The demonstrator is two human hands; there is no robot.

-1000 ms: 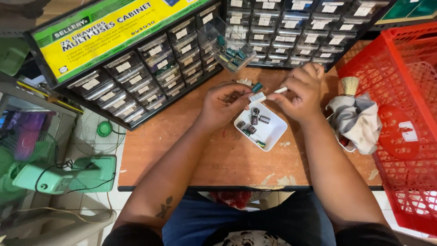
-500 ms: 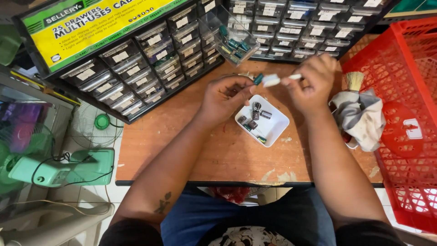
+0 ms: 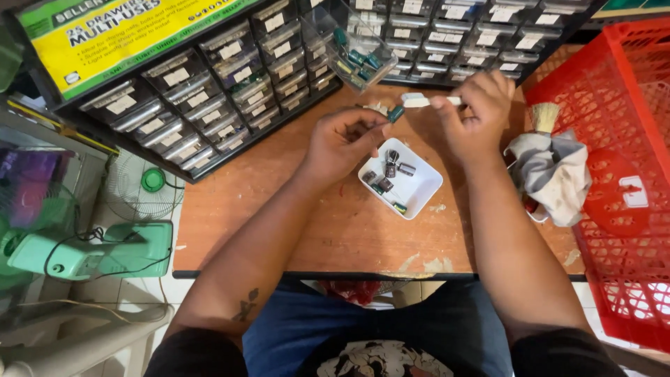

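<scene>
Left hand (image 3: pixel 343 143) pinches a small teal cylindrical capacitor (image 3: pixel 396 113) above the worn wooden table (image 3: pixel 279 209). Right hand (image 3: pixel 474 112) grips a thin white strip (image 3: pixel 422 102) just beside it. White square plastic tray (image 3: pixel 419 192) lies below; red plastic crate (image 3: pixel 614 174) bounds the right edge; the table's front edge lies bare

Both forearms reach fwd; left hand (image 3: pixel 343 143) pinching w/ fingertips – right hand (image 3: pixel 473 112) curled, fingers closed.

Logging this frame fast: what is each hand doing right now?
Left hand: closed, pinching a small teal capacitor at its fingertips.
Right hand: closed, holding a thin white tool.
</scene>
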